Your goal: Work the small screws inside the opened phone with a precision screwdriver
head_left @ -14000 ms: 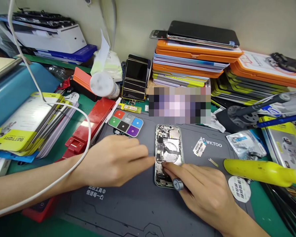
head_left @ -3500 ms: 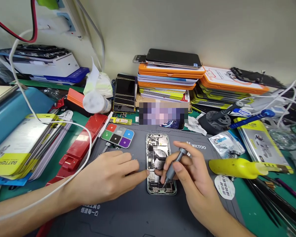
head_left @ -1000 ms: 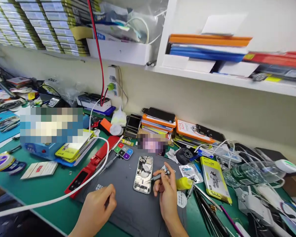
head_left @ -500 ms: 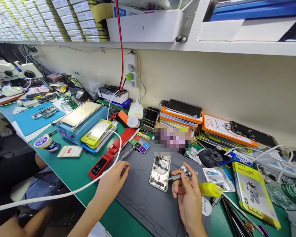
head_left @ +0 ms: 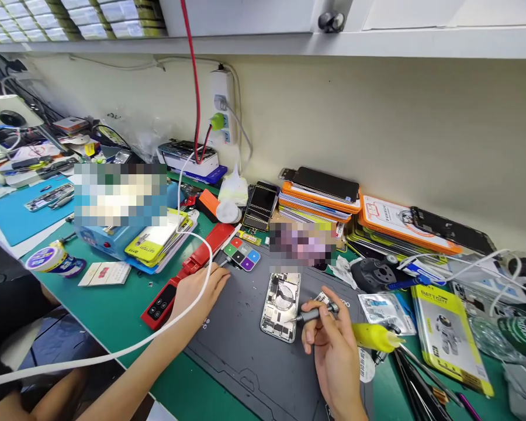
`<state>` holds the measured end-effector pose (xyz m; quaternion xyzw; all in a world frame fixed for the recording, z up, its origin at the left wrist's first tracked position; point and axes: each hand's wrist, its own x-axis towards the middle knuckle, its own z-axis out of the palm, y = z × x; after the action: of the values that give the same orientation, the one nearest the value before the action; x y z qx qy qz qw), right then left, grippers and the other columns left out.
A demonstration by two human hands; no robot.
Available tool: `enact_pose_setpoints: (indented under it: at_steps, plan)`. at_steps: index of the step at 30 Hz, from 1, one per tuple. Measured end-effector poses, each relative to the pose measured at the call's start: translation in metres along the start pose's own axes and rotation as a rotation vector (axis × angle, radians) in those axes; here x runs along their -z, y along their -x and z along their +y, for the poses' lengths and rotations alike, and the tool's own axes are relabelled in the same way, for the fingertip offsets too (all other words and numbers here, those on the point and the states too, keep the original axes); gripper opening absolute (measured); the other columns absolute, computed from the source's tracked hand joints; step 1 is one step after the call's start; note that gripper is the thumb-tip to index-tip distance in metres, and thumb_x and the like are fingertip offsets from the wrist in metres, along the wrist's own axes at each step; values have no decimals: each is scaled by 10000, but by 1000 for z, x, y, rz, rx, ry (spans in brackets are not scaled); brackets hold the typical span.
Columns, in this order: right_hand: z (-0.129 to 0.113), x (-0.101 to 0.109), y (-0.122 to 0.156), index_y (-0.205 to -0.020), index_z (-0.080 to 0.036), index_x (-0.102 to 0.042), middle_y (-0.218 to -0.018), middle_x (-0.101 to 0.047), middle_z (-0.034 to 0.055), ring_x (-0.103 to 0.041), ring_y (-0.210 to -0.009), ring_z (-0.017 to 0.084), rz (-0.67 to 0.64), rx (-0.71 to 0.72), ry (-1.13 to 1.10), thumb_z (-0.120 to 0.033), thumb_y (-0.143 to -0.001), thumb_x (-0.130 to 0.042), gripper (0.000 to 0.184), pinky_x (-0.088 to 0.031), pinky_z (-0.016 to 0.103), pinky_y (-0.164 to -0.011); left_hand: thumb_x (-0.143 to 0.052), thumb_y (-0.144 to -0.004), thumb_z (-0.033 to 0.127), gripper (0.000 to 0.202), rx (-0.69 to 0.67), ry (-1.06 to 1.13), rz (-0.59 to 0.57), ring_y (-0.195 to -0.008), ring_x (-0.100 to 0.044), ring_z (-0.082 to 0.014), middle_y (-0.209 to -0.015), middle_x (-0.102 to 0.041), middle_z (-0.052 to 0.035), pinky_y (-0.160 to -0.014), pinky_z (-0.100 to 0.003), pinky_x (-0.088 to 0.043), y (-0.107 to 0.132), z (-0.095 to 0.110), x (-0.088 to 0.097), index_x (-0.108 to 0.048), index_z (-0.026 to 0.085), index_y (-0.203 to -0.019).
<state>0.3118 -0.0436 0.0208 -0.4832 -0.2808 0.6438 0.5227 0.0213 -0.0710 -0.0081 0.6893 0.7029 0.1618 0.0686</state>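
An opened phone [head_left: 281, 307] lies on the dark grey mat [head_left: 241, 327], its internal parts exposed. My right hand [head_left: 335, 345] grips a grey screwdriver [head_left: 313, 314] between thumb and fingers, its thin tip at the lower right part of the phone. To the left of the phone, my left hand [head_left: 201, 289] is over a second grey screwdriver [head_left: 224, 262], fingers closed about its handle; most of that handle is hidden. Beside this hand lies a red device [head_left: 160, 301] with round buttons. A tray with coloured squares [head_left: 242, 254] sits just beyond the fingers.
A white cable [head_left: 114, 355] crosses over my left forearm. A yellow bottle-like object [head_left: 376, 337] and tweezers [head_left: 414, 383] lie right of my right hand. Stacked phone parts [head_left: 319, 199] line the wall. At left stand a blue machine [head_left: 100, 241] and a tub [head_left: 55, 260].
The view has shifted down and slightly right. My left hand has moved forward onto the screwdriver beside the red device. My right hand keeps its screwdriver at the phone.
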Motion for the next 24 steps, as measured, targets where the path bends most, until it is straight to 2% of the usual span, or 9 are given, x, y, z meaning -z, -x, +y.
enact_pose_setpoints:
  at_steps: [9, 15, 20, 24]
  plan:
    - [4, 2, 0, -1386, -302, -597, -964, -732, 6, -529, -508, 98, -15, 14, -40, -473, -971, -785, 487, -487, 243, -418, -716, -1085, 374, 329, 34, -81, -25, -1075, -741, -247, -1302, -717, -104, -915, -440, -661, -8, 3, -8, -686, 170, -1341]
    - [4, 4, -1, -1402, -301, -589, -988, -764, 23, -592, -537, 123, -50, 24, -44, -400, -977, -765, 470, -540, 270, -450, -720, -1081, 377, 360, 66, -70, -9, -1124, -733, -265, -1350, -702, -114, -949, -467, -654, -9, -2, -15, -673, 173, -1374]
    - [4, 3, -1, -1400, -308, -593, -1161, -812, 88, -752, -695, 197, -80, 38, -13, -386, -979, -776, 466, -675, 377, -630, -722, -1079, 378, 376, 72, -45, -23, -1155, -726, -276, -1380, -691, -119, -972, -484, -647, -11, -7, -17, -666, 177, -1392]
    - [5, 2, -2, -1366, -308, -617, -1233, -821, 109, -797, -777, 220, -87, 63, 12, -400, -988, -778, 421, -688, 384, -694, -717, -1082, 382, 369, 58, -21, -47, -1162, -723, -275, -1388, -689, -120, -979, -484, -645, -11, -7, -17, -670, 182, -1389]
